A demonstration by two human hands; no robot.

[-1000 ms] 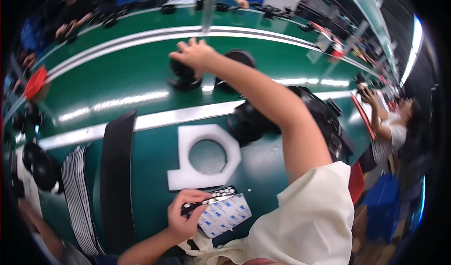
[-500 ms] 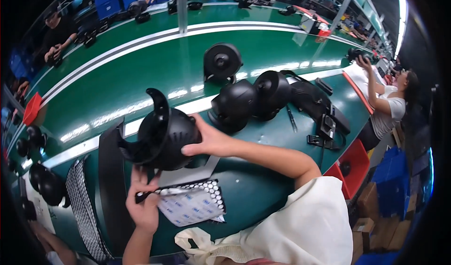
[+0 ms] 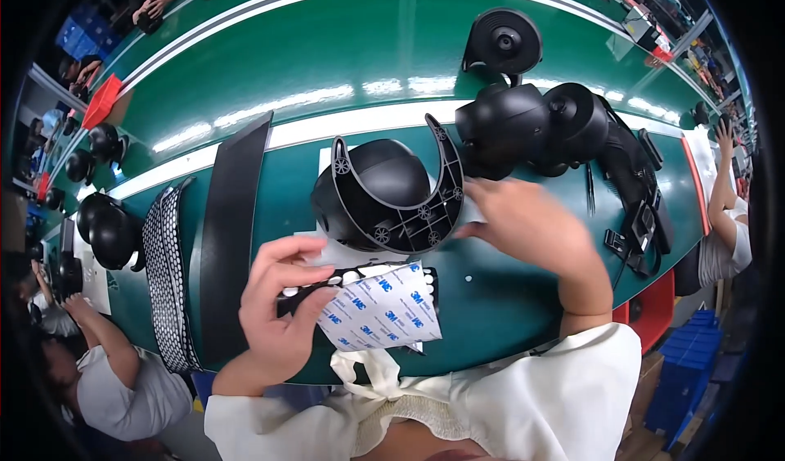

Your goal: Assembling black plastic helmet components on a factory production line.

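A black dome-shaped housing (image 3: 372,184) with a curved, wheel-studded bracket lies tipped on its side on a white foam pad (image 3: 337,252) on the green bench. My right hand (image 3: 536,236) rests against the housing's right side and steadies it. My left hand (image 3: 278,305) holds a black sheet of small white round pads (image 3: 384,301) with white printed backing, thumb and forefinger pinching at its upper left corner. The sheet hangs just below the housing.
More black dome housings (image 3: 531,121) and a round black unit (image 3: 504,42) stand at the back right, with black brackets (image 3: 642,207) beside them. A black strip (image 3: 233,224) and dotted sheets (image 3: 168,273) lie to the left. Other people work at left (image 3: 114,379) and right (image 3: 724,207).
The housing has come closer and been turned so its underside bracket faces me. My right hand has shifted to its right side. My left hand brought the pad sheet up under it.
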